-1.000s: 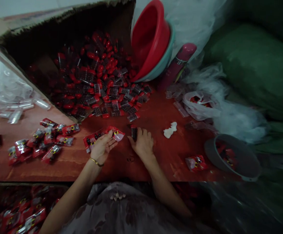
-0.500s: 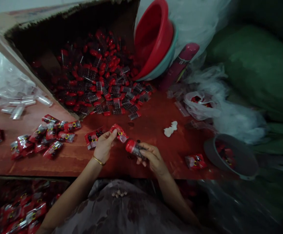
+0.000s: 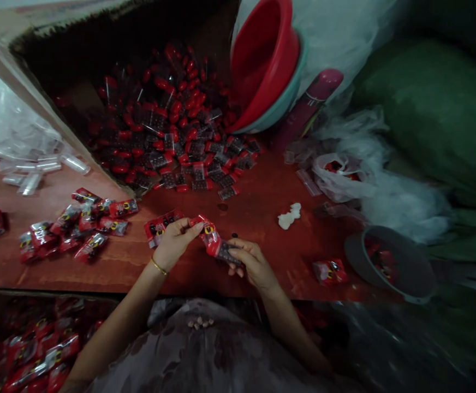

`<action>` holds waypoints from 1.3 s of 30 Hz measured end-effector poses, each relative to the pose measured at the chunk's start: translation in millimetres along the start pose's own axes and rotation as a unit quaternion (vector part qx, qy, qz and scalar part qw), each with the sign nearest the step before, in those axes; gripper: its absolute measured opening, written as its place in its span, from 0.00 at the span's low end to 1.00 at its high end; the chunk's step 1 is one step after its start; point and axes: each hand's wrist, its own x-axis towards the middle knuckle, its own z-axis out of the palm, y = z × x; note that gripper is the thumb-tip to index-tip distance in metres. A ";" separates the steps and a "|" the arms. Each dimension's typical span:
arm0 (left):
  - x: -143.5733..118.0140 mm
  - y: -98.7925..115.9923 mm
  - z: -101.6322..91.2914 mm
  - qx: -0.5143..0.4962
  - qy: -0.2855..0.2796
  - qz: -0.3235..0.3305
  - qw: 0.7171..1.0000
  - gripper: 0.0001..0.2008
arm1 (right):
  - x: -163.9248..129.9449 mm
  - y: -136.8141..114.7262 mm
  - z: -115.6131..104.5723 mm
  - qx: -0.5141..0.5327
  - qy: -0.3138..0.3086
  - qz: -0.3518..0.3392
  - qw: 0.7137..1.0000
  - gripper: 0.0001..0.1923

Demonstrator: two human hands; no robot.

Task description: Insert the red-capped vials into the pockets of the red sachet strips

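Note:
My left hand [image 3: 175, 243] pinches the end of a small red printed plastic wrapper [image 3: 207, 229] between thumb and fingers. In my right hand [image 3: 253, 263] is a small clear bottle [image 3: 226, 252] of dark contents, its red-capped end toward the wrapper. That end meets the wrapper's near opening; how far it reaches inside I cannot make out. Flat on the table beside my left fingers lie more red wrappers [image 3: 155, 228]. Left of them is a pile of wrapped red packets [image 3: 86, 218].
An open cardboard box [image 3: 70, 139] spills red-capped bottles [image 3: 189, 136] at the back. Behind stand a red basin [image 3: 258, 65] and a pink spray can [image 3: 309, 106]. A grey tub [image 3: 405, 267], a white scrap [image 3: 289, 216] and plastic bags [image 3: 402, 191] lie to the right.
The bottle and the wrapper, apart before, have come together. The bottle's red cap now sits at the wrapper's opening. My left hand has shifted slightly.

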 end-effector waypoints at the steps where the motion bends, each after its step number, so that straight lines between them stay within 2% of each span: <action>1: 0.1 0.5 0.2 -0.005 -0.004 -0.001 1.000 0.15 | 0.9 0.9 0.5 0.002 0.008 -0.006 1.000 0.11; 9: -6.3 -7.6 12.0 -0.082 -0.011 -0.045 0.996 0.16 | 1.4 0.2 11.6 -0.060 0.046 -0.083 0.994 0.11; 16: -8.5 -23.0 25.2 -0.148 0.048 -0.042 0.987 0.16 | 5.7 18.1 22.0 -0.119 0.123 -0.148 0.974 0.11; 18: -9.3 -26.9 26.8 -0.152 0.051 -0.055 0.986 0.15 | 6.4 18.7 23.5 -0.118 0.103 -0.143 0.977 0.12; 21: -11.1 -30.4 28.6 -0.141 0.041 -0.067 0.987 0.14 | 6.7 17.8 27.6 -0.106 0.039 -0.126 0.986 0.12; 22: -11.6 -30.6 29.1 -0.137 0.034 -0.067 0.988 0.15 | 6.6 18.3 29.9 -0.101 0.037 -0.130 0.986 0.12; 26: -12.3 -27.3 29.1 -0.139 -0.008 -0.053 0.989 0.14 | 5.9 24.2 41.5 -0.108 0.134 -0.193 0.966 0.11; 28: -12.7 -25.7 27.6 -0.154 -0.026 -0.049 0.986 0.14 | 5.2 25.6 45.9 -0.117 0.159 -0.215 0.956 0.10; 31: -14.8 -26.7 24.3 -0.161 -0.066 -0.055 0.983 0.16 | 4.9 24.0 49.6 -0.054 0.144 -0.173 0.973 0.11; 33: -16.8 -28.5 22.0 -0.149 -0.105 -0.072 0.981 0.20 | 5.6 22.6 50.8 0.033 0.108 -0.110 0.987 0.12; 35: -18.0 -29.4 19.9 -0.135 -0.132 -0.086 0.978 0.24 | 6.7 21.8 51.1 0.098 0.074 -0.074 0.990 0.12; 37: -17.7 -29.4 18.9 -0.125 -0.121 -0.074 0.982 0.24 | 7.5 21.4 50.8 0.094 0.061 -0.084 0.990 0.13; 39: -16.3 -29.4 19.2 -0.117 -0.082 -0.045 0.989 0.21 | 7.7 20.6 49.8 0.030 0.071 -0.122 0.990 0.12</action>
